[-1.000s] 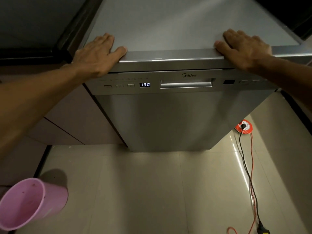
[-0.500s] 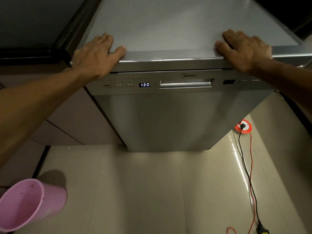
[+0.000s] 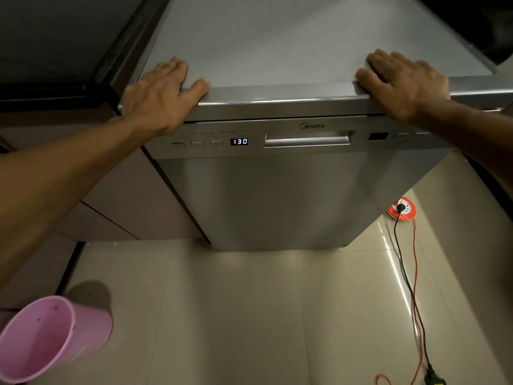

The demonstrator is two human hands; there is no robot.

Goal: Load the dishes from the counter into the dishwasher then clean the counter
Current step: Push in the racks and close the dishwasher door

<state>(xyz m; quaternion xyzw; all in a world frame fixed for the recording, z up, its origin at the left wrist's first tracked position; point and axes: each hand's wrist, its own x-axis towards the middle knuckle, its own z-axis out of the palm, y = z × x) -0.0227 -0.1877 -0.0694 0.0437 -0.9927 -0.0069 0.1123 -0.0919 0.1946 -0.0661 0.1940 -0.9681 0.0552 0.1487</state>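
A tall silver stainless-steel dishwasher (image 3: pixel 291 195) is standing upright on the beige tiled floor (image 3: pixel 227 315), its long axis vertical and its closed door facing the camera. The small display (image 3: pixel 239 141) on its control strip is showing 130, with the horizontal handle recess (image 3: pixel 306 140) just to the right of it. The left hand (image 3: pixel 162 93) is lying flat on the front left corner of the grey top surface (image 3: pixel 277 40) — fingers straight and spread, thumb along the front edge, gripping nothing. The right hand (image 3: pixel 405 81) is resting the same way on the front right corner, fingers extended and relaxed, palm down over the edge. A pink plastic bin (image 3: pixel 50 337) is sitting on the floor at lower left, seemingly tilted with its open mouth toward the camera. A round red-and-white extension socket (image 3: pixel 401 211) is lying on the floor beside the dishwasher's right side, with a black cable (image 3: pixel 408 287) and a red cable (image 3: pixel 415 273) trailing away from it across the tiles.
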